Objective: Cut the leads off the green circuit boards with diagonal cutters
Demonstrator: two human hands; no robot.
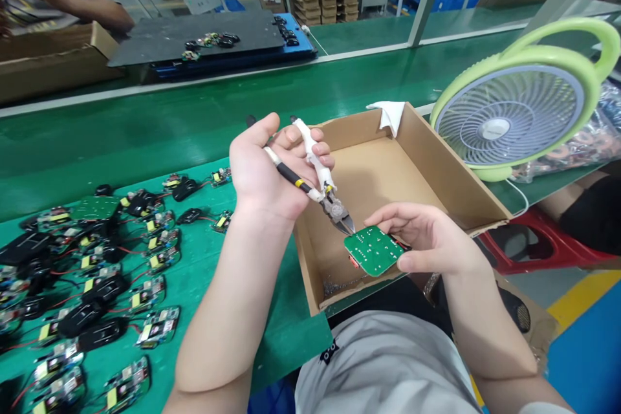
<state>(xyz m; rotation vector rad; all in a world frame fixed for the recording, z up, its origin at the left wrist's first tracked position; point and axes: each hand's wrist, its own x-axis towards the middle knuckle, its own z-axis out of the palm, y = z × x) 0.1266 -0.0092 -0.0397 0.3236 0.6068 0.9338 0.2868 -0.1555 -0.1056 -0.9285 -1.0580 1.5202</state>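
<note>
My left hand [276, 168], palm up, is wrapped round the handles of a pair of cutters [315, 191] with white and black-and-yellow grips. The cutters' tips point down to the right, at the upper left edge of a green circuit board [372, 251]. My right hand [422, 236] holds that board by its right side between thumb and fingers. The board's face with small solder spots is up, and a reddish part shows below its left edge. Both the board and the cutter tips are over an open cardboard box [383, 171], with small clippings in its near left corner.
Many circuit boards wired to black housings [101, 278] cover the green mat at left. A green fan [504, 123] stands right of the box. Across the bench are a black panel [160, 35] with parts and another person's arm [92, 6]. A red stool [524, 249] is at right.
</note>
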